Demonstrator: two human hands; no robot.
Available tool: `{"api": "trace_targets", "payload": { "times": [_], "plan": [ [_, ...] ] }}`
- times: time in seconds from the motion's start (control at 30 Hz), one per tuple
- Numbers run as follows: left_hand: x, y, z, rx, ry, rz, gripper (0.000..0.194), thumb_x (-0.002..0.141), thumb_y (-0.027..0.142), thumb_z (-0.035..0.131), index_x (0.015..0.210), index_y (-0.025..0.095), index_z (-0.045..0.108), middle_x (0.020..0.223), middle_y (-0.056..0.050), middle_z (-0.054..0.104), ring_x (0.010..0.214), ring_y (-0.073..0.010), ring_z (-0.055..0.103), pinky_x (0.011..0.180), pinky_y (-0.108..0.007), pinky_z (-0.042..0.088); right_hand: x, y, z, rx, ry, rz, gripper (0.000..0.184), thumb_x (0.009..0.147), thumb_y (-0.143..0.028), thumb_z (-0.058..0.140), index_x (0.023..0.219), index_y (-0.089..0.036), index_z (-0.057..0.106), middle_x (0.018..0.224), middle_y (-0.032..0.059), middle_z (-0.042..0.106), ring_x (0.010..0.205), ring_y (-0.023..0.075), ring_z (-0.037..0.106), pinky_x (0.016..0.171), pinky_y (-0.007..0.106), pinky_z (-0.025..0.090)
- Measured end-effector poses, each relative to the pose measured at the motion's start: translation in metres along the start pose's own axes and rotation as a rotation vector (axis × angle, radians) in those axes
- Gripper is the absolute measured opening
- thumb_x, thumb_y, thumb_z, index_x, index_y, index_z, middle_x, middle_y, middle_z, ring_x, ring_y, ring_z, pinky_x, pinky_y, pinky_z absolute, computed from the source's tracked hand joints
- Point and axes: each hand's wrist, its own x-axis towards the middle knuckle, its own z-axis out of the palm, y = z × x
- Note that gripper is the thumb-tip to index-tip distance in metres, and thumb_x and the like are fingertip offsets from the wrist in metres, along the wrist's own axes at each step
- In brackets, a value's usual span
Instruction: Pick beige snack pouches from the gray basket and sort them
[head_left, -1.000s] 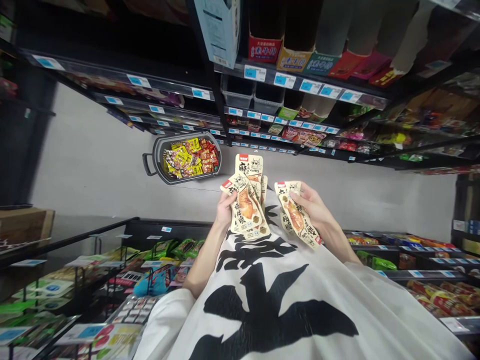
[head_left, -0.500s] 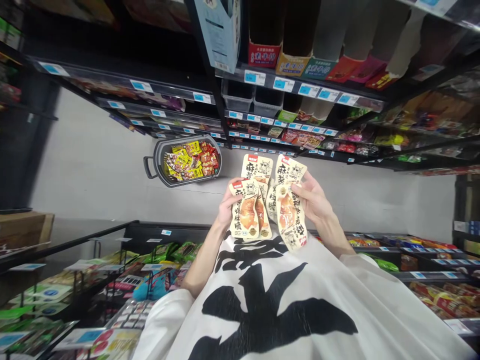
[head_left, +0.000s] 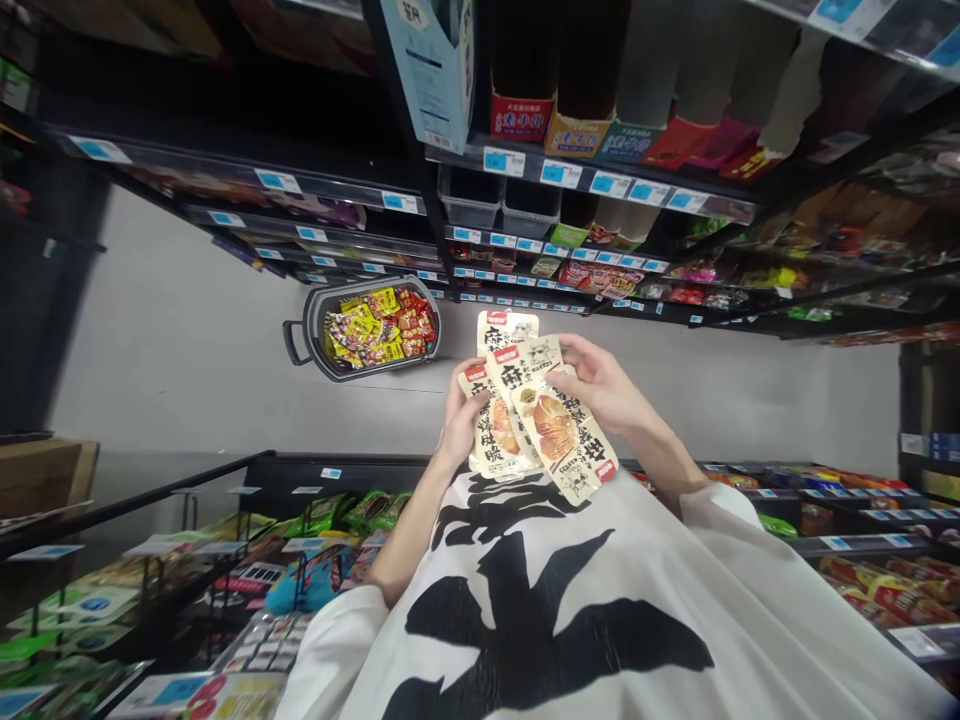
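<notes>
My left hand (head_left: 456,420) is closed around a stack of cream snack packets (head_left: 496,432) printed with black characters and an orange food picture, held upright at chest height. My right hand (head_left: 604,385) grips another packet of the same kind (head_left: 559,432) and lays it slantwise over the front of the left hand's stack, so the two bunches overlap. Both hands are in the middle of the view above my white shirt with black print (head_left: 570,610).
A grey basket (head_left: 304,335) full of yellow and red snack packs sits on the pale floor ahead. Dark shop shelves (head_left: 600,180) with blue price tags and goods run along the right and top. Lower racks of packets (head_left: 225,570) stand at left.
My right hand has moved left with its packets, from held apart to overlapping the left hand's stack. The left hand has stayed nearly in place.
</notes>
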Motion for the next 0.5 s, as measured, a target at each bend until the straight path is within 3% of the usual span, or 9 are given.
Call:
{"api": "trace_targets", "payload": {
  "times": [0.1, 0.2, 0.37, 0.5],
  "plan": [
    [-0.006, 0.002, 0.001, -0.024, 0.005, 0.033, 0.040, 0.093, 0.047, 0.069, 0.127, 0.027, 0.064, 0.127, -0.004, 0.070, 0.117, -0.0245, 0.065, 0.104, -0.037, 0.050, 0.002, 0.005, 0.011, -0.061, 0.033, -0.008, 0.044, 0.091, -0.046, 0.076, 0.128, -0.028, 0.060, 0.113, 0.0056, 0.078, 0.104, 0.0251, 0.075, 0.093, 0.045, 0.064],
    [-0.011, 0.005, -0.001, -0.020, 0.011, 0.047, 0.049, 0.096, 0.060, 0.064, 0.130, 0.026, 0.062, 0.130, -0.007, 0.070, 0.118, -0.0269, 0.066, 0.104, -0.041, 0.051, 0.001, 0.013, 0.022, -0.158, 0.073, -0.068, 0.038, 0.095, -0.046, 0.070, 0.127, -0.027, 0.061, 0.121, 0.0071, 0.076, 0.114, 0.0261, 0.072, 0.096, 0.045, 0.062],
    [-0.012, 0.008, -0.005, 0.091, 0.002, 0.070, 0.056, 0.086, 0.054, 0.078, 0.132, 0.025, 0.061, 0.130, -0.008, 0.070, 0.119, -0.0288, 0.067, 0.105, -0.041, 0.052, 0.001, 0.018, 0.025, -0.351, 0.092, -0.143, 0.030, 0.099, -0.044, 0.065, 0.124, -0.028, 0.068, 0.130, 0.0062, 0.073, 0.118, 0.0258, 0.070, 0.104, 0.047, 0.057],
    [-0.011, 0.007, -0.004, 0.099, 0.016, 0.081, 0.056, 0.084, 0.051, 0.080, 0.130, 0.025, 0.061, 0.133, -0.008, 0.069, 0.117, -0.0278, 0.067, 0.102, -0.041, 0.053, 0.003, 0.015, 0.019, -0.521, 0.227, -0.232, 0.019, 0.098, -0.040, 0.066, 0.108, -0.027, 0.075, 0.114, 0.0062, 0.074, 0.106, 0.0251, 0.069, 0.094, 0.043, 0.057]
  ]
}}
